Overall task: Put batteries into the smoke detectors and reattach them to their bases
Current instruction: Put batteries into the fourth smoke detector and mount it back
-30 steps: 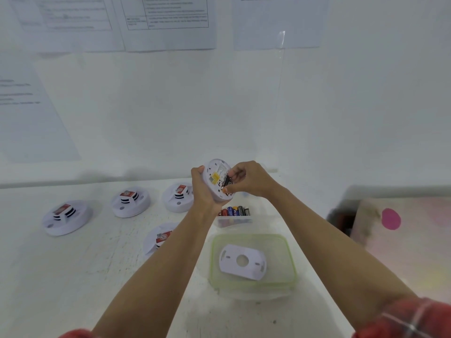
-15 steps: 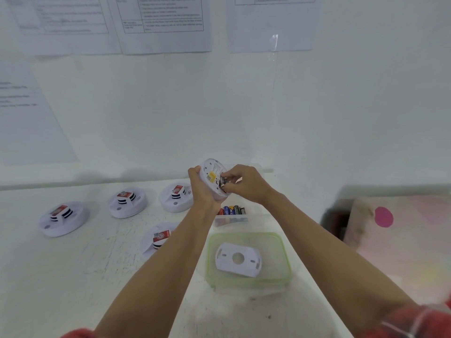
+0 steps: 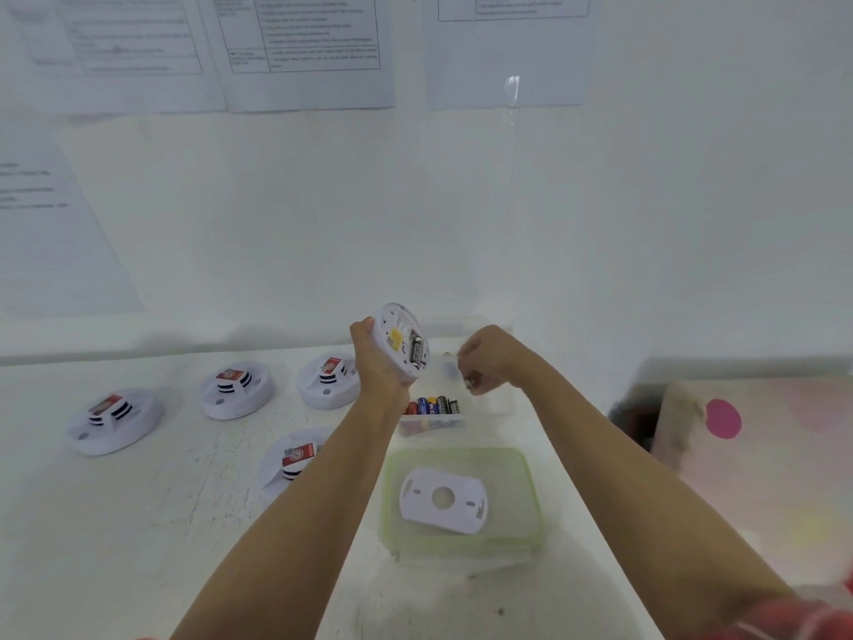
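My left hand point(image 3: 378, 367) grips a white smoke detector point(image 3: 400, 339) by its rim, raised above the table with its back facing me. A dark battery point(image 3: 416, 351) sits in its open compartment beside a yellow label. My right hand point(image 3: 484, 358) hovers apart from the detector, over the clear battery box point(image 3: 489, 404), its fingers curled and blurred; whether they pinch anything I cannot tell. Several batteries point(image 3: 434, 405) lie in a row in that box. A white mounting base point(image 3: 443, 500) lies on a green-rimmed lid point(image 3: 531, 491) near me.
Three more detectors point(image 3: 113, 420) point(image 3: 235, 392) point(image 3: 328, 380) stand in a row on the white table, and one more detector point(image 3: 293, 461) lies partly behind my left forearm. A wall with taped papers rises behind. A pale surface with a pink dot point(image 3: 723, 418) is at the right.
My right hand has left the detector's battery compartment and moved right and down over the battery box. A battery now shows seated in the compartment. My left hand keeps holding the detector.
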Motion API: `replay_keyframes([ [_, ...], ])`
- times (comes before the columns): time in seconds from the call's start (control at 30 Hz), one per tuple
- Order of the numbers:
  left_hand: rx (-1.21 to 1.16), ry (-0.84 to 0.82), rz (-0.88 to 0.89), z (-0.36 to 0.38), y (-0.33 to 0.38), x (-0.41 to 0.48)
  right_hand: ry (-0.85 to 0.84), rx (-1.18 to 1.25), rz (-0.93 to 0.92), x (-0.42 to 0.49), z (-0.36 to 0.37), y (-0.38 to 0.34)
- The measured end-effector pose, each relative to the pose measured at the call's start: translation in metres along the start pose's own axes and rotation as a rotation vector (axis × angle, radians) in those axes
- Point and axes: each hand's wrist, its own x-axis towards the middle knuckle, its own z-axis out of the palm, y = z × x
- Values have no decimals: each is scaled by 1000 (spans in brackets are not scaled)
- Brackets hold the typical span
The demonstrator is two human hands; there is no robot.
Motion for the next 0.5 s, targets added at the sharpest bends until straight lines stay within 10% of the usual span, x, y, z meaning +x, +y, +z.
replay_keyframes([
  [0.2,-90,37,-20,-6,-1,0,-55,-638,-5,8,34,13],
  [0.5,-186,-113,-21,-20,0,4,153,-186,-288,7,15,-6],
])
